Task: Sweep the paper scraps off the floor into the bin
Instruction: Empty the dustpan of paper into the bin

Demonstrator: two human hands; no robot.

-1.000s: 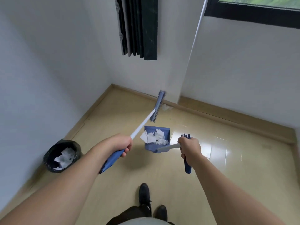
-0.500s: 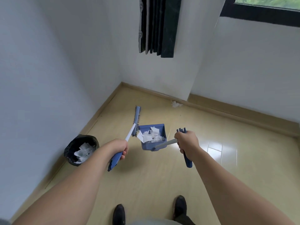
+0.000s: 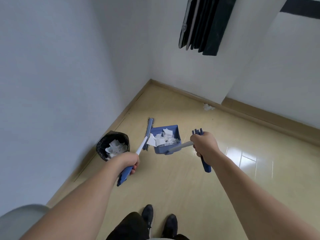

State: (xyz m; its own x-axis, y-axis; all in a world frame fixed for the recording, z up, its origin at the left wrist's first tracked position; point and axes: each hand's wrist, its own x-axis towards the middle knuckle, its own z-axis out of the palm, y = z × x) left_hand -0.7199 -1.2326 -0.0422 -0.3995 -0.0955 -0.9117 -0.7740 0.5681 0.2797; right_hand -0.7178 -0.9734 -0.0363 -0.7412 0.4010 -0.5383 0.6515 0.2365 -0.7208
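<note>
In the corner of a white-walled room, on a glossy beige floor (image 3: 173, 179):

- Round bin lined with a black plastic bag (image 3: 112, 146), standing against the left wall's skirting; white paper scraps (image 3: 115, 148) already lie inside it.
- Blue plastic dustpan on a grey stick handle (image 3: 166, 141), held off the floor just right of the bin and not yet over it; a heap of white torn paper pieces (image 3: 163, 139) fills its tray.
- Blue broom with a white shaft and blue grip (image 3: 147, 134), head down between bin and dustpan.
- Left hand (image 3: 127, 161): fingers curled round the broom's blue grip.
- Right hand (image 3: 204, 144): fist wrapped round the dustpan's blue comb-topped handle.
- One crumpled white scrap (image 3: 208, 107) left on the floor, against the far skirting below the wall corner.
- Dark folded blind (image 3: 204, 25) hanging above.

Progress, as judged: gathering mostly done; the loaded pan awaits tipping into the bin; the far scrap remains to be swept up and binned.

Writing, brands, labels: none legible on any item.
</note>
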